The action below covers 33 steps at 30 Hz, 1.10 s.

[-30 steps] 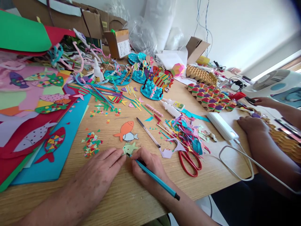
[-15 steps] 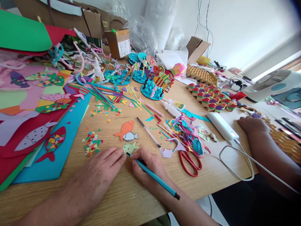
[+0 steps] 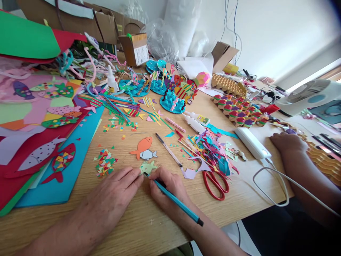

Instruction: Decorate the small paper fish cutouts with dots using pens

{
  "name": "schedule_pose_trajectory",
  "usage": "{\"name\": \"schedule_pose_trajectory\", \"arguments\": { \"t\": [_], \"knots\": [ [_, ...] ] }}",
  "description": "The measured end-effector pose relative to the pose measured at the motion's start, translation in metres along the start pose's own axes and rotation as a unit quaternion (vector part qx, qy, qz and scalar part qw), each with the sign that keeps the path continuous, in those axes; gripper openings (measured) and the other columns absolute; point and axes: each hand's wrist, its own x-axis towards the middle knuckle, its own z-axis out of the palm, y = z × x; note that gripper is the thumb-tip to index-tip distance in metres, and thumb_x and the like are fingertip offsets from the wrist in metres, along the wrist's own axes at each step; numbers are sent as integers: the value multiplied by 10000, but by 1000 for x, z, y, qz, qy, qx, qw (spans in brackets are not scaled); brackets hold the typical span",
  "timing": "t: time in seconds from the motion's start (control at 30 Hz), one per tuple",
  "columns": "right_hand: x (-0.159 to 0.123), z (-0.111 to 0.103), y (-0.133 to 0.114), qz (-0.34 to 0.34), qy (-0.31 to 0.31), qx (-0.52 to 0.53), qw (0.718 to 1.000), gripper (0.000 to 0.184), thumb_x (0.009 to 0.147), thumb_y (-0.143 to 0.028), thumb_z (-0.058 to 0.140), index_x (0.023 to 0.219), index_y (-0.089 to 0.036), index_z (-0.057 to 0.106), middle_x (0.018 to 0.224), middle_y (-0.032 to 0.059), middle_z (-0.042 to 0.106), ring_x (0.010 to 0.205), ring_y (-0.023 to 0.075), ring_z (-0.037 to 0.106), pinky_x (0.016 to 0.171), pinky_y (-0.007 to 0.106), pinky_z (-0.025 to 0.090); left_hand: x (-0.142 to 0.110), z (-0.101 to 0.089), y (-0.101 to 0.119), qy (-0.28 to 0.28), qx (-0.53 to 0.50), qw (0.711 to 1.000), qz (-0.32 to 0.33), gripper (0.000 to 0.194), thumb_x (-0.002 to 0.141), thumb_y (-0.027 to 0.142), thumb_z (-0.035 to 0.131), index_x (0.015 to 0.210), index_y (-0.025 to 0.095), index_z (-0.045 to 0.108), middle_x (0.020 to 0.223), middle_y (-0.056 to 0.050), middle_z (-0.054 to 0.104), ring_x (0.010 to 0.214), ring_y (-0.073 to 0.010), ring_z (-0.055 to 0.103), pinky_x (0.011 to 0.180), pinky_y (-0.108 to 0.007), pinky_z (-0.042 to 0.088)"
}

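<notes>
A small light-green paper fish [image 3: 148, 167] lies on the table just beyond my fingertips. My left hand [image 3: 114, 192] rests flat beside it, fingers stretched out, their tips at the fish's left edge. Pinched in my right hand [image 3: 169, 188] is a blue felt-tip pen [image 3: 178, 202] with a black tip, which meets the fish's lower edge. An orange paper fish [image 3: 144, 146] and a white paper fish with black lines [image 3: 148, 154] lie just behind. A pile of tiny paper pieces [image 3: 105, 163] sits to the left, and a ballpoint pen [image 3: 169, 150] lies to the right.
Red-handled scissors [image 3: 216, 185] lie right of my hand, beside paper scraps [image 3: 213, 149]. Glue bottles [image 3: 194, 123] and a white power bank [image 3: 252, 143] with a cable stand beyond. Coloured sheets [image 3: 80, 156] cover the left side. Another person's arm [image 3: 293, 153] rests at the right.
</notes>
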Motion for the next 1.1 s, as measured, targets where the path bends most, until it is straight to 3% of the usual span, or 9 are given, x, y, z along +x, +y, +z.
{"name": "schedule_pose_trajectory", "arguments": {
  "t": [1.1],
  "knots": [
    [1, 0, -1, -5, 3, -2, 1000, 83, 737, -150, 445, 692, -208, 485, 547, -42, 528, 457, 88, 472, 460, 181, 373, 0, 2, 0, 19, 12, 1000, 11, 453, 814, -18, 255, 1068, 123, 602, 1058, -76, 645, 964, -209, 575, 784, -327, 509]
  ]
}}
